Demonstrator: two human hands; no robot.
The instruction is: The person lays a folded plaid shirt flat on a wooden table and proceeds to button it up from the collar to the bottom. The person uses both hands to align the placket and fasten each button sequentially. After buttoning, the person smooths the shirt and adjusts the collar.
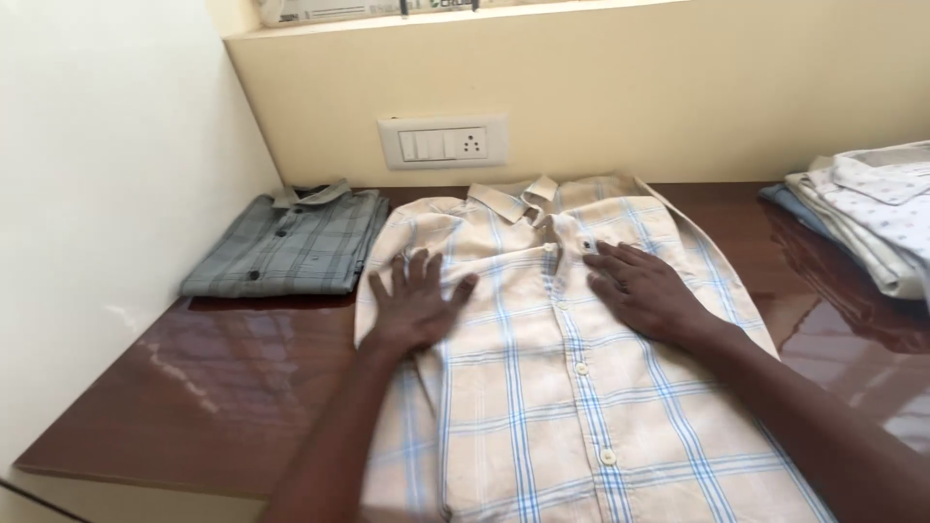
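A glossy dark brown desk fills the corner between a pale left wall and a cream back wall. Spread across its middle, front side up and buttoned, lies a cream shirt with blue checks, its collar toward the back wall and its lower part running out of view at the bottom edge. At the right edge sits a stack of folded light shirts. At the back left, just beside the spread shirt, lies a folded grey checked shirt with its collar up. The left hand lies flat on the spread shirt's chest to the left of the button line, its grip wide, fingers fanned, closing on nothing. The right hand lies flat on the other side of the buttons, grip likewise wide, fingertips near the chest pocket. On the back wall above the collar sits a white switch plate.
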